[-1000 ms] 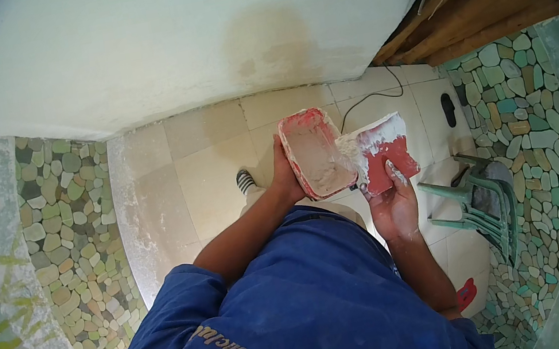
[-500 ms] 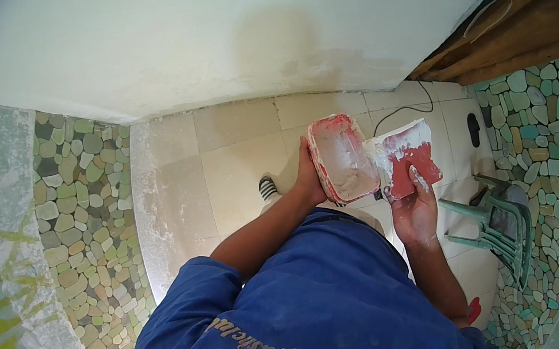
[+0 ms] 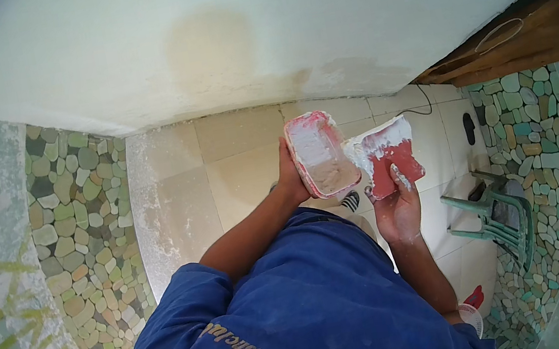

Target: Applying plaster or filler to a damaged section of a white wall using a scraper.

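My left hand (image 3: 289, 174) grips a red plastic tray (image 3: 321, 153) from behind; the tray holds whitish putty and is tilted toward me. My right hand (image 3: 396, 208) holds a red flat scraper (image 3: 387, 156) smeared with white putty, its edge touching the tray's right rim. Both are raised in front of a white plastered wall (image 3: 235, 41) that has a damp beige patch (image 3: 210, 49). My blue sleeve (image 3: 295, 312) fills the lower middle of the view.
Below lies a pale tiled floor (image 3: 179, 191), with pebble mosaic strips on the left (image 3: 78, 230) and right (image 3: 531, 132). A green plastic chair (image 3: 501, 219) stands at the right. A wooden frame (image 3: 517, 46) with a looped cable is at upper right. A black cord (image 3: 423, 106) runs along the floor.
The view has swung so the wall and its patch sit more centrally. The tray and scraper stay together in my hands, shifted slightly lower in the picture.
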Available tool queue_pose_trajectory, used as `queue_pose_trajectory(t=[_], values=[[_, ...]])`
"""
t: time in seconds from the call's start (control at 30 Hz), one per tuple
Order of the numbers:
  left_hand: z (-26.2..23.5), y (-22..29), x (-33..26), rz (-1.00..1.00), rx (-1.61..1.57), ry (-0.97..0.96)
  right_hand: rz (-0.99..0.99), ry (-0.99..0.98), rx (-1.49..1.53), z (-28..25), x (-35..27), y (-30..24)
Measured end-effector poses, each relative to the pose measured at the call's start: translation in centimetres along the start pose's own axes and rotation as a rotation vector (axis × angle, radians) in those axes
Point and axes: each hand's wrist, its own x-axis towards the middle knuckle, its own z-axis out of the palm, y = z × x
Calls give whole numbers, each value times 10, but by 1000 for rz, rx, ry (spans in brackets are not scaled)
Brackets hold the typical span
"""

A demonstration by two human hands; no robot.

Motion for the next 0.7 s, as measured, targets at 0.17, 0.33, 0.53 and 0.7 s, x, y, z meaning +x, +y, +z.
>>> queue_pose_trajectory(t=[0.17, 0.33, 0.53, 0.7], values=[[-32, 37, -2, -13, 20, -10, -23, 42, 44, 24, 3, 36], [-27, 50, 5, -78, 91, 46, -81, 16, 119, 29, 7, 57], [-47, 56, 29, -98, 294, -39, -108, 73, 206, 12, 22, 75], [-88, 71, 60, -222, 330, -16, -186, 117, 327, -3, 34, 83]])
